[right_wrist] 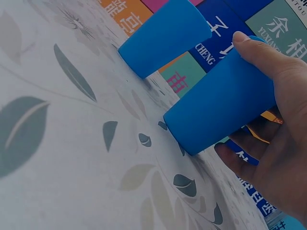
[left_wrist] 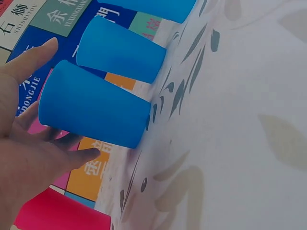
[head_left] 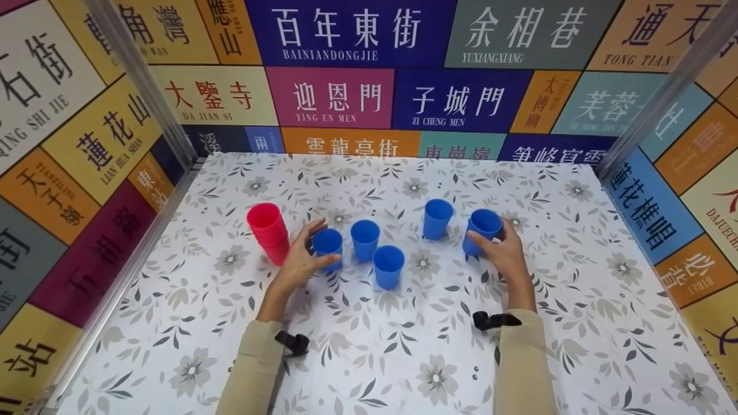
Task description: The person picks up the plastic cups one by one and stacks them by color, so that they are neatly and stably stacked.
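The right hand (head_left: 504, 248) grips a blue cup (head_left: 486, 221) on the right of the patterned table (head_left: 369, 351), thumb on the near side and fingers round the right and far side; whether its base touches the cloth or sits just above, I cannot tell. The left hand (head_left: 295, 260) curves loosely about another blue cup, the leftmost one (head_left: 327, 242), its thumb standing clear of the wall in the left wrist view, so it looks relaxed rather than clamped. These cups look like thin, smooth plastic: probably light, a little springy, unlikely to break, but easy to squash out of round or tip with a careless knuckle. The taper, wide at the mouth and narrow at the foot, suggests a hold just below the rim, where the flare should keep fingers from sliding off; a light pinch ought to do. A middle blue cup (head_left: 365, 241) and a near blue cup (head_left: 388, 270) stand close to the right of the leftmost one, leaving little finger room there, while the red stack (head_left: 271, 233) crowds the left hand's outer side.
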Demonstrator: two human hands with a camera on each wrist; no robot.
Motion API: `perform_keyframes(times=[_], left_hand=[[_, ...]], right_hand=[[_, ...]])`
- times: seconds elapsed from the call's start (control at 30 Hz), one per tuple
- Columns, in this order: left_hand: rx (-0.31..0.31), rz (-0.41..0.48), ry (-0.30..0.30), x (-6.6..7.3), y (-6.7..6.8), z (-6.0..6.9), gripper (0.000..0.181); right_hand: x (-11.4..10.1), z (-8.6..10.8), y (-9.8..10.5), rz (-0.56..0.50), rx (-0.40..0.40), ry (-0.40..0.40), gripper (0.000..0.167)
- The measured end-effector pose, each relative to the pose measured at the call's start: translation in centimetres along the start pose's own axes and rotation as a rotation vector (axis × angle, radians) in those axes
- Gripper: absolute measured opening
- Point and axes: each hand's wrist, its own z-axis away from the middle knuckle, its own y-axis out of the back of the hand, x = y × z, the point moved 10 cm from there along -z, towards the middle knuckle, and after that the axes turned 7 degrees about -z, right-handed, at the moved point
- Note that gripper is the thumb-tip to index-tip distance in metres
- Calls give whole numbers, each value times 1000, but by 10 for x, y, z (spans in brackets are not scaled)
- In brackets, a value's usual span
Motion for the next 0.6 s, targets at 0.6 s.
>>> perform_keyframes(times=[0.6], left_hand=[[62,-31,156,-22,1,0,80]], right_hand=[[-1,1,-1,1,-8,-2,88]])
